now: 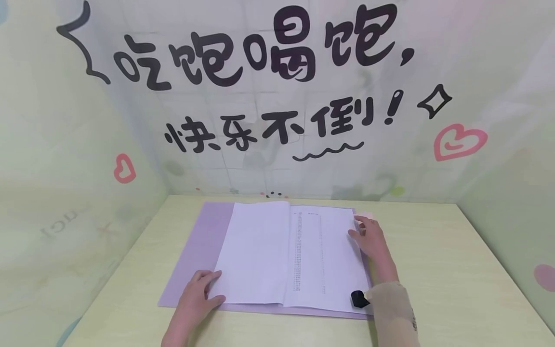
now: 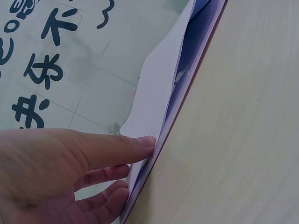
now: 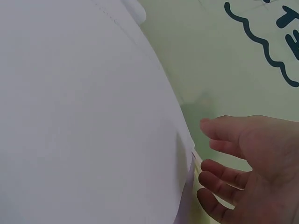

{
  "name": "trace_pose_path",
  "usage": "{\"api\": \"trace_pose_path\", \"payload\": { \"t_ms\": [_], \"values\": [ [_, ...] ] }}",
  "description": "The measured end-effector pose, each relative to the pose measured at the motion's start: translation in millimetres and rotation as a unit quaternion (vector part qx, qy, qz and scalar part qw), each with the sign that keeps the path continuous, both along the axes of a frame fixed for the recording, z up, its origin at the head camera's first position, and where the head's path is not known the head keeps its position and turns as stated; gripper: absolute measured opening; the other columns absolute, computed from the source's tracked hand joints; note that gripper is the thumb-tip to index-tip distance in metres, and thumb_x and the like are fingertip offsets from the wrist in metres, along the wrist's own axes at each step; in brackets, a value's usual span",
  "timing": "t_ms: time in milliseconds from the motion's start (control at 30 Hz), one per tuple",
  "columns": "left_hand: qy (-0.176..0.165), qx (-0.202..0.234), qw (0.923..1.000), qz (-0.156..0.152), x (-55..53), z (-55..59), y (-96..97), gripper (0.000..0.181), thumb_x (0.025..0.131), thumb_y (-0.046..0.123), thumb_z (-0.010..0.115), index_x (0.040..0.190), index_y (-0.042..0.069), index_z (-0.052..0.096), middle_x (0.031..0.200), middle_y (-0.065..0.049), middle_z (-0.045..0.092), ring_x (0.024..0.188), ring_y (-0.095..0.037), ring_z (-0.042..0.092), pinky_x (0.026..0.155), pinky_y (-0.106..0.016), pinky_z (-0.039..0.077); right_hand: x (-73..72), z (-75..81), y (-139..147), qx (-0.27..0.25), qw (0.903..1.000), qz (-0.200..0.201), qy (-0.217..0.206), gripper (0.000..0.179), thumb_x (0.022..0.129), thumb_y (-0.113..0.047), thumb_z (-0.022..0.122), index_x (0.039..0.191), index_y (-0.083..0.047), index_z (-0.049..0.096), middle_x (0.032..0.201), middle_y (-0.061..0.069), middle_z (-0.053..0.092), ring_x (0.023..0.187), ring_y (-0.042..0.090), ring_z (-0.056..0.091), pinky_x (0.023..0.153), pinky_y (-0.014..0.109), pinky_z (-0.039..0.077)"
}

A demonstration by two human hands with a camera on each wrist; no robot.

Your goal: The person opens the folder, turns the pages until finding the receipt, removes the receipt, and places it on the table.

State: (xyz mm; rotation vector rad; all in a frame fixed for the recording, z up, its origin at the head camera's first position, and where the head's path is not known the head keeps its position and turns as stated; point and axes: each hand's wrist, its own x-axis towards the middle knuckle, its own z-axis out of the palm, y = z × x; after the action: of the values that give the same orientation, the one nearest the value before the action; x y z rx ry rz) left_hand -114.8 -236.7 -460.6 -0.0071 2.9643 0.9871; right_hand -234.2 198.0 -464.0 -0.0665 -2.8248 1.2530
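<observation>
On the table lies an open purple folder (image 1: 197, 246) holding white paper sheets. Its left sheet (image 1: 256, 250) is blank, while the right sheet (image 1: 338, 260) carries columns of small print, too small to read. My left hand (image 1: 195, 296) rests at the lower left corner of the blank sheet; in the left wrist view its thumb (image 2: 140, 145) touches the sheet's edge and the fingers lie loosely bent beside it. At the upper right edge of the printed sheet is my right hand (image 1: 374, 241). The right wrist view shows its fingers (image 3: 224, 175) relaxed and holding nothing, just beside the paper.
The folder sits on a light wood-coloured table (image 1: 455, 279). Behind it rises a pale wall covering (image 1: 269, 178) with large black characters and hearts, and similar panels stand at both sides. A small black object (image 1: 359, 299) is at the right wrist by the sleeve.
</observation>
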Motion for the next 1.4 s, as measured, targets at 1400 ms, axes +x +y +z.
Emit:
{"api": "trace_pose_path", "payload": {
  "t_ms": [1400],
  "values": [
    [-0.006, -0.006, 1.0, -0.003, -1.5, 0.2, -0.2, 0.061, 0.075, 0.015, 0.082, 0.131, 0.002, 0.061, 0.128, -0.016, 0.056, 0.079, -0.011, 0.044, 0.067, -0.022, 0.038, 2.4, -12.9, 11.8, 0.016, 0.9993, 0.034, -0.001, 0.055, 0.089, -0.01, 0.07, 0.14, -0.004, 0.053, 0.128, 0.029, 0.045, 0.107, 0.037, 0.05, 0.088, 0.047, 0.046]
  ]
}}
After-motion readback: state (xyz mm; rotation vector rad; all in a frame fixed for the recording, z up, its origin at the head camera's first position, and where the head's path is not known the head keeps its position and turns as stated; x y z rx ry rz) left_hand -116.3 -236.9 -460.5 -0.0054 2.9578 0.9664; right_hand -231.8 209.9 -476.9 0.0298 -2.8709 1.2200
